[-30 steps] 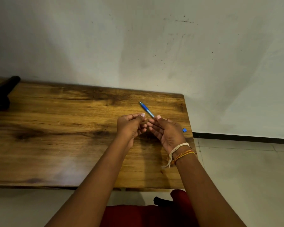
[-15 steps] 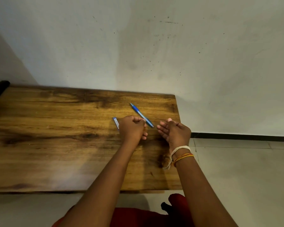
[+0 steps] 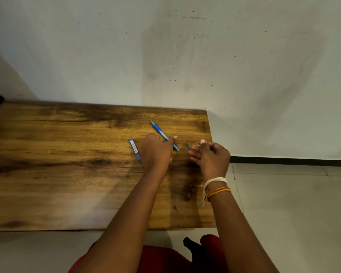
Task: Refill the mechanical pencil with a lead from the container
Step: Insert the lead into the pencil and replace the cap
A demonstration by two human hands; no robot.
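Pencil [image 3: 164, 134] in left hand [image 3: 157, 152] grip

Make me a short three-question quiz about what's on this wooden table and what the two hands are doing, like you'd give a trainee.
1. True or false: the blue mechanical pencil is held in the left hand.
2. Where does the lead container lie? A) in the right hand B) flat on the table, left of the left hand C) on the floor
3. Fill in: the right hand wears thread bands on its ____.

Key:
1. True; the pencil is gripped near its back end, tip pointing away towards the wall.
2. B; it rests on the wooden table, untouched.
3. Wrist. A small dark piece sits by that hand's fingertips; what it is cannot be told.
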